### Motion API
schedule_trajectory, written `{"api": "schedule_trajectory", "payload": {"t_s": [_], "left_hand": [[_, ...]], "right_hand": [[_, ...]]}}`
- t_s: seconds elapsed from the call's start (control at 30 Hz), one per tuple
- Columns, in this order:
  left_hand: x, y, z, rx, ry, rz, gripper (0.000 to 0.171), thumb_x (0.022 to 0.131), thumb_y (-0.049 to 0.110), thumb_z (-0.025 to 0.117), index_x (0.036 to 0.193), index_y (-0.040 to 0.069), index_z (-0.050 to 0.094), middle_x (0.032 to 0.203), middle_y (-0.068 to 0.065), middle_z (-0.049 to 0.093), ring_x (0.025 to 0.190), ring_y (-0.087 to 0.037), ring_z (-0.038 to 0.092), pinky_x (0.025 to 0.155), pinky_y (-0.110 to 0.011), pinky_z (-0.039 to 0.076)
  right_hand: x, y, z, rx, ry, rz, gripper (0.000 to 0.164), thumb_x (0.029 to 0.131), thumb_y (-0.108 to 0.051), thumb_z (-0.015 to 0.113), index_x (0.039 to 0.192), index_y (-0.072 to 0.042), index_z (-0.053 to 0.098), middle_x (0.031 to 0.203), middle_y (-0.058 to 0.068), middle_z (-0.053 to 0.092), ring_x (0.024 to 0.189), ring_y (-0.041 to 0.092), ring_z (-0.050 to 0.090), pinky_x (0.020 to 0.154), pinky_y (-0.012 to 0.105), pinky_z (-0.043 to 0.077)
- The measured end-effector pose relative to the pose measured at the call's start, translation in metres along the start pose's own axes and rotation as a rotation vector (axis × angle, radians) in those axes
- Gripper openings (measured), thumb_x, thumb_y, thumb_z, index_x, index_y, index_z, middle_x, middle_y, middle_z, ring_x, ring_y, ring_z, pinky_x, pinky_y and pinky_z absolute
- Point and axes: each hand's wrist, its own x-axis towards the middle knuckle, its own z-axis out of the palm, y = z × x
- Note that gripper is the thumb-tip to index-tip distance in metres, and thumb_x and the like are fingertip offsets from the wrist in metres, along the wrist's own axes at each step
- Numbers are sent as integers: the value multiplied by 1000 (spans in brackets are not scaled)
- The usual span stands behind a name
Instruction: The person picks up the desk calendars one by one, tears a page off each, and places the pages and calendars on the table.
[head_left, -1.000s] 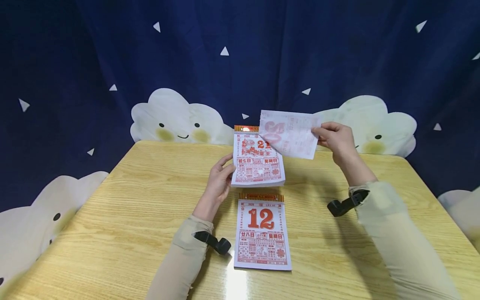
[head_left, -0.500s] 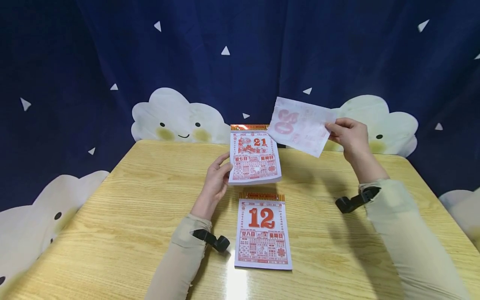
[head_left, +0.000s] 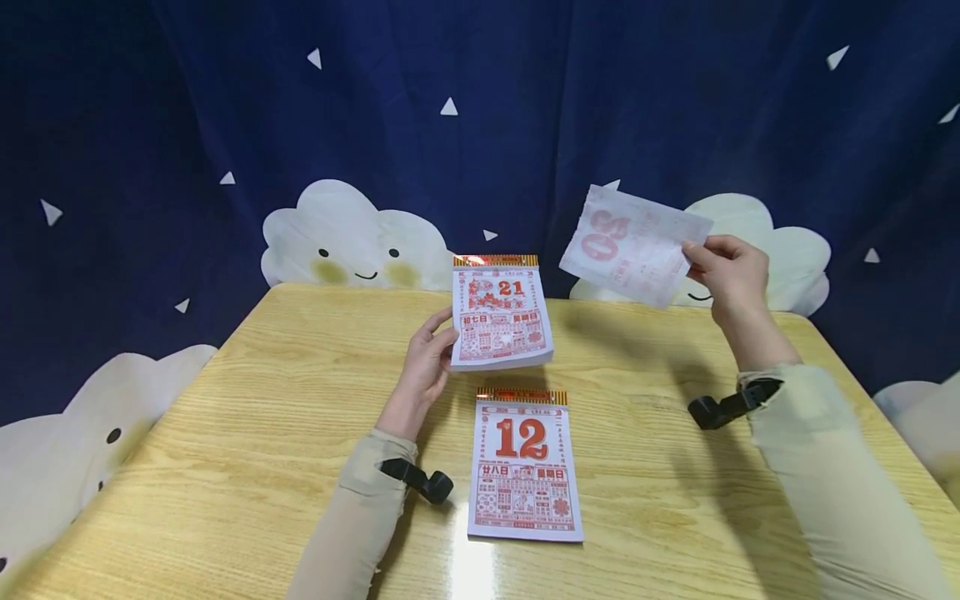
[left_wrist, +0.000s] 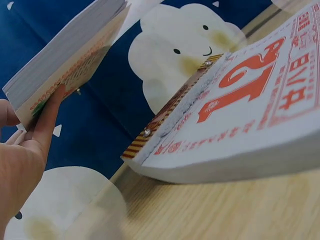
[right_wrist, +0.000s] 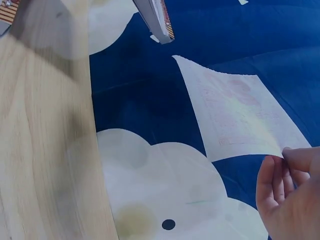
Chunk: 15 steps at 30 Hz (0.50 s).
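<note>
My left hand (head_left: 426, 358) holds a tear-off calendar (head_left: 501, 317) at its left edge, raised and tilted over the table's far part; its top sheet reads 21. In the left wrist view, the fingers of that hand (left_wrist: 22, 170) lie against the pad's printed backing (left_wrist: 75, 70). Off to the right, my right hand (head_left: 731, 279) pinches one corner of a loose calendar page (head_left: 636, 246), whose red number shows faintly through from behind. The right wrist view has this page (right_wrist: 240, 110) hanging in the air, apart from the pad. A second calendar (head_left: 525, 479), reading 12, lies flat nearer me.
Everything is over a light wooden table (head_left: 300, 400). Behind its far edge hangs a dark blue curtain (head_left: 375, 100) with white triangles and smiling clouds. Each wrist carries a small black camera mount (head_left: 731, 404).
My right hand has carried the page right and slightly up, away from the calendar, so the 21 sheet is fully uncovered. My left hand and its calendar have drifted a little left.
</note>
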Motion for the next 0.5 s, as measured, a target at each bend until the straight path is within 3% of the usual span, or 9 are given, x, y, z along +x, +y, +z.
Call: {"api": "schedule_trajectory", "payload": {"t_s": [0.23, 0.5], "left_hand": [[3, 2, -4, 62, -9, -42, 47, 88, -5, 42, 134, 3, 40, 77, -2, 66, 57, -8, 59, 50, -17, 51], [9, -3, -10, 88, -11, -85, 47, 87, -5, 42, 133, 1, 40, 83, -4, 65, 61, -10, 59, 53, -18, 51]], "right_hand": [[-1, 5, -5, -24, 24, -22, 7, 79, -12, 69, 82, -10, 64, 67, -10, 59, 58, 1, 59, 56, 12, 52], [-4, 10, -8, -225, 28, -26, 7, 82, -22, 66, 85, -17, 61, 68, -17, 56, 61, -3, 57, 59, 11, 51]]}}
